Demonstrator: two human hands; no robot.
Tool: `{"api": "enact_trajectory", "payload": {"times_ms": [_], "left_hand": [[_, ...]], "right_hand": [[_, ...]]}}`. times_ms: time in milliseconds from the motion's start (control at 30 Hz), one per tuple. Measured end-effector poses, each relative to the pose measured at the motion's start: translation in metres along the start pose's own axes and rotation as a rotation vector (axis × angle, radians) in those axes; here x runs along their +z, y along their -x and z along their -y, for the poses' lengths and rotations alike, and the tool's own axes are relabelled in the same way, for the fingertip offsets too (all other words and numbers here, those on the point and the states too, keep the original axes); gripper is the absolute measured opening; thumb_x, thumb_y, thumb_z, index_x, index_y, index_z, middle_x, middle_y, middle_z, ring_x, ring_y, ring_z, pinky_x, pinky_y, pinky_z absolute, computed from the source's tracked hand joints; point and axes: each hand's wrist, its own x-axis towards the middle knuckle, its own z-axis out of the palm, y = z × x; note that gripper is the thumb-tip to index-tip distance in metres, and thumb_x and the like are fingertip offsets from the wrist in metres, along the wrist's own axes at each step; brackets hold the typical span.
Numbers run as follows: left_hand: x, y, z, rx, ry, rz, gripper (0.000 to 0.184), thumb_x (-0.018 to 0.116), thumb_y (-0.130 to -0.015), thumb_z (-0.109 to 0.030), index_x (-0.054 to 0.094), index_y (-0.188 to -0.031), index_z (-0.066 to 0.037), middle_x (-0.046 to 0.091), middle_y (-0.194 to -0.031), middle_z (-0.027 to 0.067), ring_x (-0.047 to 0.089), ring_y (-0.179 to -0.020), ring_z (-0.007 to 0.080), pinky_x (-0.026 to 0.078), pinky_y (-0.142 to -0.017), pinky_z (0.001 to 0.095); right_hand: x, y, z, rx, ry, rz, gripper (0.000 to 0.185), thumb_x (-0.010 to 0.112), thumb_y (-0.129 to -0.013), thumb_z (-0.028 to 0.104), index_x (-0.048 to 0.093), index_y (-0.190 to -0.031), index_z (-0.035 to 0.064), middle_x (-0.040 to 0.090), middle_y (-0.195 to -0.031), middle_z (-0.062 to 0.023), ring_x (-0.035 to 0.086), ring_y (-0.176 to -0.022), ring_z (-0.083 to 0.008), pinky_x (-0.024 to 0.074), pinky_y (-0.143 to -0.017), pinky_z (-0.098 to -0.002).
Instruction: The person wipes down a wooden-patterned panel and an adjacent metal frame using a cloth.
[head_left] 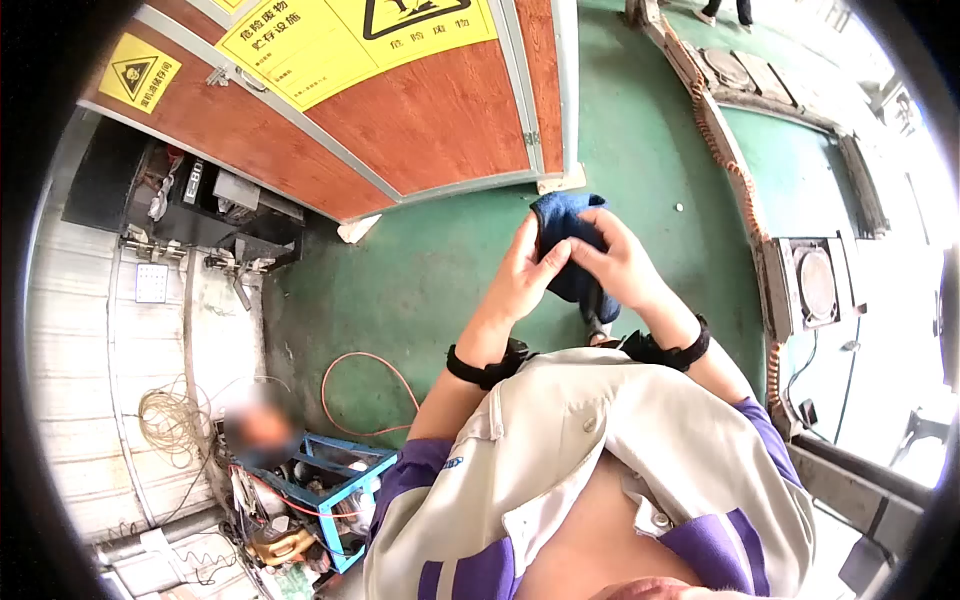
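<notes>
A dark blue cloth item (pixel 562 212) is bunched up between my two hands, in front of my chest. My left hand (pixel 528 262) is closed on its left side, with the thumb in front and the fingers mostly hidden behind the fabric. Gripping the right side is my right hand (pixel 617 262), its fingers curled over and its thumb close to the left thumb. I cannot make out the exact kind of cloth. Below it, part of a leg and shoe (pixel 598 330) shows. Black bands circle both my wrists.
Ahead stands a wood-patterned cabinet (pixel 440 140) with yellow warning signs (pixel 340 45). A rail with an orange coiled hose (pixel 735 170) runs along the right. At lower left are a blue metal frame (pixel 345 470), a red hose (pixel 325 385) and clutter. The floor (pixel 430 270) is green.
</notes>
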Motion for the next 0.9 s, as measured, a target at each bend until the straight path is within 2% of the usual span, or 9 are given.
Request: {"api": "enact_trajectory", "payload": {"times_ms": [67, 100, 200, 333, 433, 467, 667, 767, 900], "left_hand": [[0.005, -0.007, -0.007, 0.103, -0.013, -0.056, 0.070, 0.061, -0.099, -0.030, 0.024, -0.151, 0.000, 0.042, -0.144, 0.0087, 0.042, -0.131, 0.0197, 0.033, -0.111, 0.0367], [-0.002, -0.043, -0.007, -0.019, 0.141, -0.166, 0.067, 0.063, -0.098, -0.026, 0.028, -0.149, -0.002, 0.045, -0.141, 0.0089, 0.045, -0.129, 0.0201, 0.035, -0.111, 0.0378], [0.004, -0.109, -0.010, 0.120, 0.215, -0.276, 0.051, 0.066, -0.095, -0.014, 0.039, -0.137, -0.004, 0.053, -0.131, 0.0090, 0.053, -0.121, 0.0185, 0.044, -0.105, 0.0370], [0.009, -0.152, -0.022, 0.211, 0.287, -0.396, 0.040, 0.053, -0.100, -0.005, 0.041, -0.138, -0.003, 0.053, -0.136, 0.0082, 0.053, -0.123, 0.0176, 0.044, -0.105, 0.0347], [0.000, -0.181, -0.030, 0.157, 0.271, -0.345, 0.043, 0.047, -0.104, -0.015, 0.038, -0.144, -0.005, 0.052, -0.140, 0.0093, 0.053, -0.125, 0.0203, 0.045, -0.105, 0.0360], [-0.008, -0.191, -0.021, 0.138, 0.237, -0.340, 0.044, 0.045, -0.105, -0.021, 0.037, -0.145, -0.005, 0.052, -0.139, 0.0087, 0.054, -0.124, 0.0206, 0.044, -0.104, 0.0359], [-0.061, -0.280, -0.017, 0.096, 0.292, -0.191, 0.055, 0.064, -0.094, -0.018, 0.037, -0.140, -0.002, 0.055, -0.131, 0.0134, 0.055, -0.122, 0.0257, 0.042, -0.107, 0.0414], [-0.098, -0.322, -0.021, 0.101, 0.341, -0.178, 0.055, 0.063, -0.093, -0.007, 0.036, -0.141, -0.002, 0.053, -0.129, 0.0104, 0.053, -0.122, 0.0223, 0.040, -0.109, 0.0393], [-0.136, -0.388, -0.052, 0.249, 0.149, -0.223, 0.062, 0.058, -0.089, 0.006, 0.032, -0.145, -0.002, 0.051, -0.132, 0.0096, 0.051, -0.122, 0.0215, 0.038, -0.110, 0.0382]], "right_hand": [[0.002, -0.007, -0.001, -0.404, 0.307, 0.006, 0.038, 0.072, -0.083, 0.013, 0.058, -0.116, -0.0004, 0.062, -0.101, -0.0186, 0.062, -0.095, -0.0339, 0.0505, -0.084, -0.0410], [-0.018, -0.042, -0.005, -0.346, 0.326, 0.120, 0.046, 0.074, -0.082, 0.012, 0.059, -0.124, 0.0023, 0.056, -0.102, -0.0156, 0.059, -0.093, -0.0300, 0.0496, -0.083, -0.0365], [-0.054, -0.094, -0.005, -0.507, 0.520, 0.118, 0.058, 0.082, -0.070, 0.015, 0.064, -0.125, 0.0122, 0.048, -0.105, -0.0148, 0.053, -0.096, -0.0331, 0.0488, -0.086, -0.0423], [-0.064, -0.148, -0.002, -0.564, 0.381, 0.031, 0.096, 0.088, -0.069, 0.017, 0.029, -0.144, 0.0062, 0.046, -0.127, -0.0211, 0.049, -0.121, -0.0400, 0.0435, -0.103, -0.0447], [-0.068, -0.182, 0.000, -0.326, -0.006, 0.077, 0.098, 0.088, -0.071, 0.019, 0.026, -0.145, 0.0027, 0.046, -0.133, -0.0222, 0.051, -0.122, -0.0361, 0.0420, -0.105, -0.0449], [-0.075, -0.195, 0.001, -0.401, 0.074, 0.105, 0.099, 0.087, -0.075, 0.021, 0.022, -0.147, 0.0004, 0.047, -0.136, -0.0219, 0.053, -0.123, -0.0324, 0.0423, -0.104, -0.0438], [-0.116, -0.270, -0.019, -0.122, 0.078, 0.377, 0.067, 0.075, -0.088, 0.015, 0.038, -0.142, 0.0000, 0.064, -0.114, -0.0220, 0.062, -0.109, -0.0280, 0.0487, -0.093, -0.0378], [-0.134, -0.316, -0.026, -0.218, 0.201, 0.331, 0.059, 0.072, -0.090, 0.012, 0.042, -0.140, 0.0019, 0.067, -0.106, -0.0207, 0.065, -0.102, -0.0276, 0.0501, -0.088, -0.0374], [-0.157, -0.389, 0.003, -0.342, 0.123, 0.029, 0.061, 0.056, -0.081, -0.012, 0.047, -0.139, 0.0043, 0.064, -0.120, -0.0167, 0.063, -0.110, -0.0244, 0.0474, -0.097, -0.0334]]}}
